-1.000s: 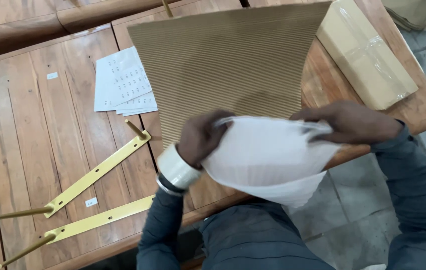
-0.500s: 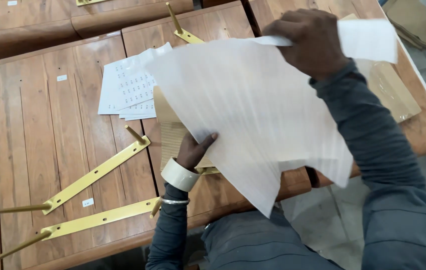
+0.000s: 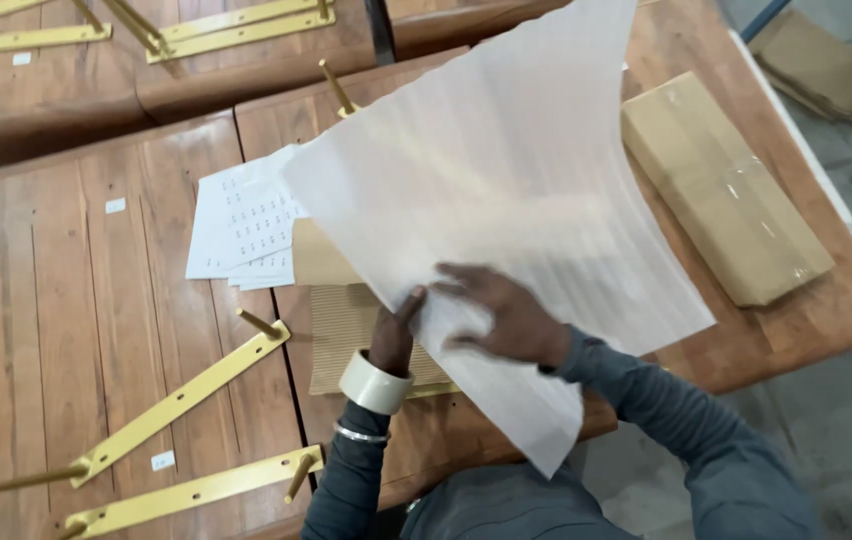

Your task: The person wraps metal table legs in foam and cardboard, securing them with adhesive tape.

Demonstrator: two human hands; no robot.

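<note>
A white foam sheet (image 3: 516, 210) lay spread over the corrugated cardboard (image 3: 346, 330) near the surface's (image 3: 76, 320) front edge. The right hand (image 3: 496, 315) pressed flat on it, grip open; the left hand (image 3: 396, 335) pinched its edge. A taped carton (image 3: 721, 190) sat toward the right edge.
</note>
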